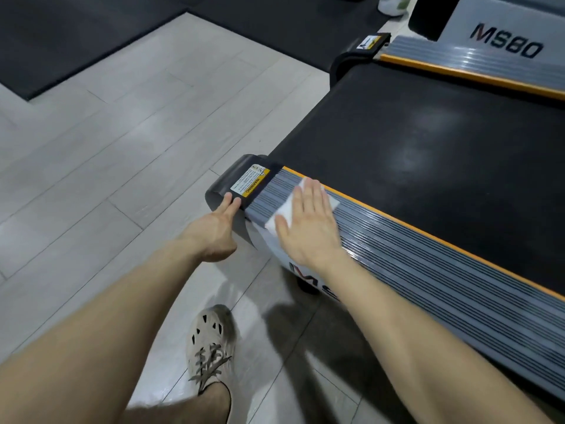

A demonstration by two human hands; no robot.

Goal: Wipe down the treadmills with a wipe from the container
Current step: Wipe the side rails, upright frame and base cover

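Plainly, the wipe (pixel 282 214) is a thin white sheet, a little crumpled, spread flat on the grey ribbed side rail (pixel 428 270) of the near treadmill (pixel 412 142), close to the rail's rear end. Most of it is hidden under the person's right hand (pixel 308 221); only its corners show, one past the fingertips, one at the belt side and one by the thumb, where it hangs slightly over the rail's outer edge. The right hand lies palm down on the wipe with its fingers (pixel 312 194) straight and together, pressing rather than gripping. The left hand (pixel 214 231) reaches to the dark end cap (pixel 226 182) just beyond the rail, its fingers (pixel 230 203) released and straight, the tips touching the cap beside a yellow and white warning label (pixel 250 185). An orange strip (pixel 428 231) runs between the rail and the wide black belt, which carries a dull sheen. On the treadmill's pale side panel, red and dark letters show partly behind the right forearm. A second treadmill (pixel 504 47) marked MS80 stands beyond the belt, with the same grey rail and orange edge. The floor (pixel 122 133) is pale grey planks, glossy near the person, and black mats (pixel 76 41) cover it further off. A beige perforated shoe (pixel 211 341) rests on the planks below the arms.
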